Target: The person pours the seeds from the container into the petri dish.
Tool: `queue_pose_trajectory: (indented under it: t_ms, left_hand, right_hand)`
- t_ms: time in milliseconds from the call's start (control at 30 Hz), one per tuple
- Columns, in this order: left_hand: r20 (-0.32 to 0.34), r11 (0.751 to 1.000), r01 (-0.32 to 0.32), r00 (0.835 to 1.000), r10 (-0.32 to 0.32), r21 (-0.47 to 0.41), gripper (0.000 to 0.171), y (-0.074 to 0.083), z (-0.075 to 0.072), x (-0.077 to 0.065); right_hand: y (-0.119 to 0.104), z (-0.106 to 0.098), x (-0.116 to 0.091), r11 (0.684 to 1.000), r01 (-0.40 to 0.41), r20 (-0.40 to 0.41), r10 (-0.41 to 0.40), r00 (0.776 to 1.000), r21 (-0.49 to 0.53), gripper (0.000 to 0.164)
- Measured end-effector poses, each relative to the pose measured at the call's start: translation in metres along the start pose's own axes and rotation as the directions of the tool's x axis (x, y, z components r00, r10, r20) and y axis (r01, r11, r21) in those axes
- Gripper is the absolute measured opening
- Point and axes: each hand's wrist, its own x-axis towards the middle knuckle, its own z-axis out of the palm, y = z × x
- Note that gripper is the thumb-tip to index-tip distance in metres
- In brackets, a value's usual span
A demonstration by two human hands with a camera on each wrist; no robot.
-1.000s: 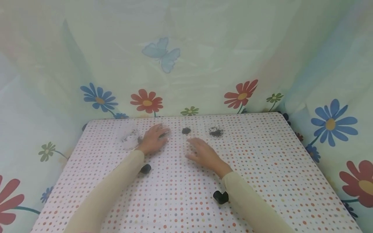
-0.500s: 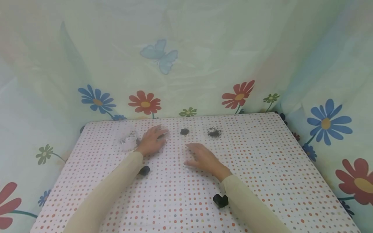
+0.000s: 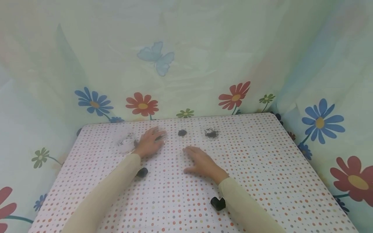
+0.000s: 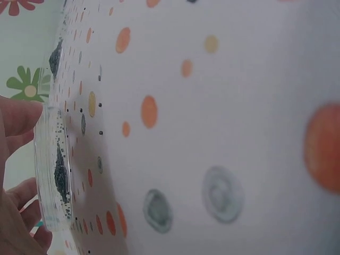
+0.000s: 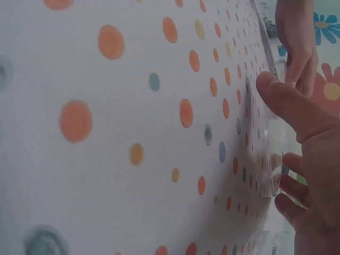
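Observation:
My left hand (image 3: 149,142) is over a round clear petri dish (image 4: 53,170) with black granules in it. In the left wrist view the thumb is at one edge of its rim and the fingers bend round the other. My right hand (image 3: 202,161) is spread, with thumb and fingers well apart, beside a flat clear dish or lid (image 5: 267,149). No granules show in this one. Its near edge is close to the fingertips in the right wrist view; whether they touch it cannot be told.
Farther back stand a clear dish with a dark granule heap (image 3: 182,133) and another with scattered granules (image 3: 211,133). A clear dish (image 3: 125,142) is left of my left hand. Two black objects (image 3: 218,204) (image 3: 142,172) lie near the sleeves. A flowered curtain (image 3: 186,81) hangs behind the table.
My right hand has drawn back toward me, its thumb spreading farther from the fingers. The left hand stays at its dish. The head view has shifted slightly.

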Motion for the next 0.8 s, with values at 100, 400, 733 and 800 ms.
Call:
queue_pose_trajectory:
  t_ms: [100,400,733,800]
  left_hand:
    - [-0.007,1.0,0.01,1.0,-0.01,0.002,0.048,-0.0005,0.0014,-0.0007]
    - [-0.003,1.0,0.012,1.0,-0.012,0.003,0.048,-0.0009,0.002,0.0009]
    - [0.001,1.0,-0.021,1.0,0.021,0.004,0.047,-0.0017,0.0004,0.001]
    - [0.003,1.0,-0.02,1.0,0.019,0.005,0.047,-0.002,0.0003,0.0007]
  right_hand:
    - [-0.0007,0.0,0.0,1.0,0.002,-0.001,-0.002,1.0,0.004,0.084]
    - [0.0006,0.0011,0.001,1.0,0.022,-0.002,-0.022,1.0,-0.017,0.082]
    - [-0.0009,0.0004,0.0006,1.0,0.017,-0.027,-0.017,0.999,-0.015,0.081]
    - [-0.0017,-0.0002,0.0006,1.0,0.01,-0.03,-0.01,1.0,-0.009,0.081]
